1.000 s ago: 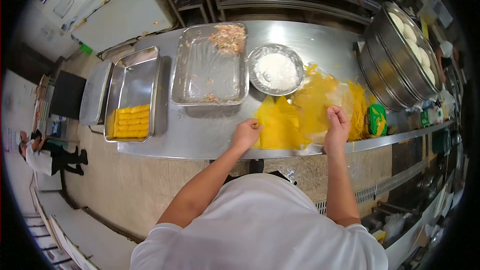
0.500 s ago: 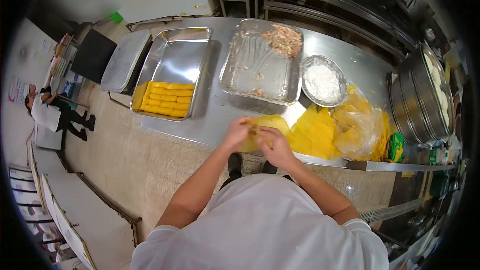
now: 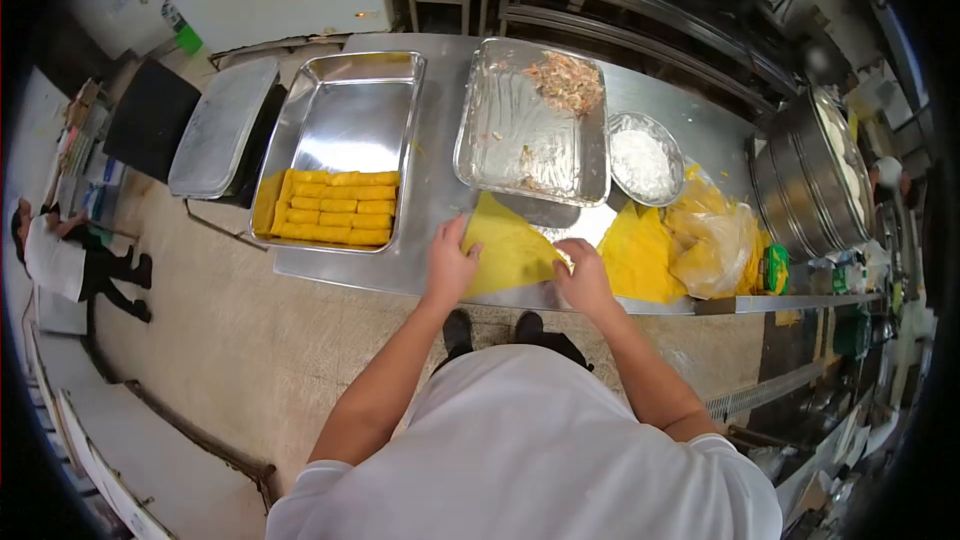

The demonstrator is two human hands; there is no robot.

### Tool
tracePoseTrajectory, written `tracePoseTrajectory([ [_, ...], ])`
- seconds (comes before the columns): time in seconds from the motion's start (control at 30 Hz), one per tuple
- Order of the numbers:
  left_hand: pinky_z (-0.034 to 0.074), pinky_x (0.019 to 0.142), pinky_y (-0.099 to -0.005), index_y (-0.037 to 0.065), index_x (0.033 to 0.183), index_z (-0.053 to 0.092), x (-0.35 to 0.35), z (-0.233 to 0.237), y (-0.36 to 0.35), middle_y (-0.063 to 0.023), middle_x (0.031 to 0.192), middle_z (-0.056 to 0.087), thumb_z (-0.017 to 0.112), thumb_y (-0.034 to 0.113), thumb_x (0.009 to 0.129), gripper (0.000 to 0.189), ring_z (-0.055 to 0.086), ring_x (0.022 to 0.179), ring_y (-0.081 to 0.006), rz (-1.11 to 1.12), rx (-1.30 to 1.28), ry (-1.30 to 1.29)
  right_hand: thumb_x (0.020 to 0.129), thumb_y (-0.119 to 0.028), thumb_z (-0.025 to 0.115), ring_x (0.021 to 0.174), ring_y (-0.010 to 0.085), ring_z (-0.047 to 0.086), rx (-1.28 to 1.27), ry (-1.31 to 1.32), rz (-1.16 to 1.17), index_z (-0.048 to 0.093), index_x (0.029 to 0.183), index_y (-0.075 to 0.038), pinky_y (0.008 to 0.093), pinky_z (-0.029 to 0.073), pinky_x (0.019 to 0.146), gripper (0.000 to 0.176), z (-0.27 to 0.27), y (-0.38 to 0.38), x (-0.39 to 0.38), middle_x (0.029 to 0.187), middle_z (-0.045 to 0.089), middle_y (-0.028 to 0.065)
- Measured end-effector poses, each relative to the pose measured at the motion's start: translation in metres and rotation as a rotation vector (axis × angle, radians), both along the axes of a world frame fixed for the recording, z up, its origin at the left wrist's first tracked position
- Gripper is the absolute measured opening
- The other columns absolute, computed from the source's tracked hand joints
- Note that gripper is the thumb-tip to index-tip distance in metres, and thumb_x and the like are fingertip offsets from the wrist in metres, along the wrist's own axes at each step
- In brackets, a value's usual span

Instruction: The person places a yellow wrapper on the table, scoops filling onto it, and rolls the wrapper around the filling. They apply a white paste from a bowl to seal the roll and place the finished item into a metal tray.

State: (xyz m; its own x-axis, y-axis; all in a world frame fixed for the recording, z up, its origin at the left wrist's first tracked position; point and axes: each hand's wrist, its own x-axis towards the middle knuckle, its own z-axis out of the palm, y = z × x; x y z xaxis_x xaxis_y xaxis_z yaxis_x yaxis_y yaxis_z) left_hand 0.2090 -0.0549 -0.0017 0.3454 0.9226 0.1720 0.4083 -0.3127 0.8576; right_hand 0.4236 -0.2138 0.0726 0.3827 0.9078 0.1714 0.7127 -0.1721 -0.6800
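A thin yellow wrapper sheet [image 3: 508,252] is spread between my hands near the front edge of the metal table, one corner pointing away from me. My left hand [image 3: 450,262] holds its left edge between thumb and fingers. At the right corner, my right hand [image 3: 585,278] pinches the sheet. Just right of that hand lies a pile of yellow wrappers [image 3: 640,258]. Beyond the sheet is a steel tray [image 3: 500,155] with chopped filling [image 3: 567,82] in its far right corner. Yellow rolls [image 3: 340,207] lie in rows in another deep tray [image 3: 365,110] to the left.
A metal bowl of white powder or paste [image 3: 645,162] stands right of the filling tray. Further right are a plastic bag [image 3: 712,255], a green packet [image 3: 776,268] and a stacked steamer [image 3: 805,185]. A person [image 3: 65,255] stands at the far left.
My hands have moved apart, and the wrapper between them now lies spread out instead of bunched. My view has shifted slightly, so the trays appear a little displaced.
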Motion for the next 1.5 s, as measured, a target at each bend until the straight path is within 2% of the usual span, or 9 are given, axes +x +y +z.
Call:
tracePoseTrajectory([
  [0.37, 0.039, 0.115, -0.0526, 0.009, 0.121, 0.077, 0.002, 0.017, -0.017, -0.0119, 0.138, 0.064, 0.081, 0.018, 0.083, 0.039, 0.056, 0.131, -0.0346, -0.356, 0.240, 0.372, 0.094, -0.006, 0.070, 0.107, 0.0318, 0.076, -0.121, 0.073, -0.171, 0.071, 0.131, 0.003, 0.0392, 0.061, 0.092, 0.038, 0.044, 0.101, 0.096, 0.116, 0.077, 0.0222],
  [0.63, 0.039, 0.116, -0.0552, 0.008, 0.118, 0.075, -0.003, 0.006, -0.008, -0.0135, 0.139, 0.065, 0.078, 0.018, 0.084, 0.035, 0.056, 0.133, -0.0370, -0.362, 0.297, 0.280, 0.090, -0.013, 0.067, 0.118, 0.0532, 0.066, -0.125, -0.253, -0.002, 0.067, 0.132, 0.007, 0.0531, 0.054, 0.103, 0.046, 0.028, 0.241, 0.206, 0.125, 0.070, 0.0340],
  [0.8, 0.040, 0.116, -0.0561, 0.010, 0.118, 0.074, 0.001, 0.011, -0.005, -0.0131, 0.140, 0.064, 0.077, 0.019, 0.085, 0.034, 0.056, 0.133, -0.0378, -0.367, 0.293, 0.272, 0.093, -0.008, 0.058, 0.132, 0.0488, 0.061, -0.332, -0.434, -0.014, 0.043, 0.156, 0.011, 0.0481, 0.050, 0.114, 0.068, 0.003, 0.305, 0.227, 0.140, 0.061, 0.0371],
  [0.9, 0.040, 0.115, -0.0562, 0.010, 0.118, 0.074, 0.002, 0.012, -0.005, -0.0131, 0.140, 0.063, 0.077, 0.018, 0.085, 0.034, 0.056, 0.133, -0.0382, -0.366, 0.289, 0.276, 0.093, -0.008, 0.057, 0.138, 0.0473, 0.057, -0.256, -0.597, -0.044, 0.045, 0.151, 0.014, 0.0472, 0.048, 0.117, 0.063, -0.037, 0.306, 0.221, 0.146, 0.055, 0.0377],
  [1.1, 0.041, 0.115, -0.0562, 0.008, 0.115, 0.074, 0.002, 0.015, -0.003, -0.0135, 0.138, 0.065, 0.076, 0.019, 0.085, 0.031, 0.057, 0.131, -0.0374, -0.360, 0.285, 0.291, 0.089, -0.009, 0.063, 0.113, 0.0445, 0.072, -0.607, -0.442, 0.226, 0.075, 0.116, 0.004, 0.0486, 0.058, 0.102, 0.032, -0.029, 0.294, 0.191, 0.117, 0.074, 0.0295],
  [1.13, 0.040, 0.116, -0.0561, 0.008, 0.114, 0.073, 0.001, 0.015, -0.004, -0.0135, 0.137, 0.065, 0.076, 0.019, 0.086, 0.030, 0.057, 0.131, -0.0368, -0.360, 0.280, 0.284, 0.089, -0.008, 0.065, 0.097, 0.0446, 0.075, -0.356, -0.465, 0.281, 0.080, 0.098, -0.001, 0.0503, 0.062, 0.092, 0.019, -0.024, 0.289, 0.192, 0.100, 0.077, 0.0254],
  [1.23, 0.041, 0.115, -0.0561, 0.008, 0.113, 0.073, 0.002, 0.017, -0.003, -0.0136, 0.136, 0.065, 0.076, 0.019, 0.086, 0.030, 0.057, 0.131, -0.0368, -0.359, 0.266, 0.273, 0.086, -0.005, 0.066, 0.094, 0.0449, 0.076, -0.202, -0.192, 0.050, 0.081, 0.104, -0.001, 0.0503, 0.062, 0.090, 0.023, 0.014, 0.290, 0.201, 0.099, 0.078, 0.0264],
  [1.37, 0.041, 0.114, -0.0557, 0.008, 0.114, 0.073, 0.002, 0.019, -0.002, -0.0138, 0.137, 0.065, 0.076, 0.018, 0.085, 0.031, 0.058, 0.131, -0.0371, -0.353, 0.280, 0.256, 0.090, -0.009, 0.069, 0.090, 0.0449, 0.076, 0.013, -0.337, -0.095, 0.083, 0.113, -0.006, 0.0478, 0.061, 0.084, 0.027, 0.005, 0.318, 0.244, 0.099, 0.076, 0.0282],
  [1.5, 0.041, 0.115, -0.0557, 0.010, 0.117, 0.073, -0.001, 0.011, -0.006, -0.0132, 0.139, 0.064, 0.077, 0.018, 0.085, 0.033, 0.058, 0.131, -0.0380, -0.350, 0.260, 0.268, 0.085, -0.005, 0.066, 0.086, 0.0434, 0.076, 0.072, -0.302, -0.134, 0.084, 0.100, -0.006, 0.0472, 0.062, 0.082, 0.022, 0.029, 0.314, 0.218, 0.095, 0.078, 0.0240],
])
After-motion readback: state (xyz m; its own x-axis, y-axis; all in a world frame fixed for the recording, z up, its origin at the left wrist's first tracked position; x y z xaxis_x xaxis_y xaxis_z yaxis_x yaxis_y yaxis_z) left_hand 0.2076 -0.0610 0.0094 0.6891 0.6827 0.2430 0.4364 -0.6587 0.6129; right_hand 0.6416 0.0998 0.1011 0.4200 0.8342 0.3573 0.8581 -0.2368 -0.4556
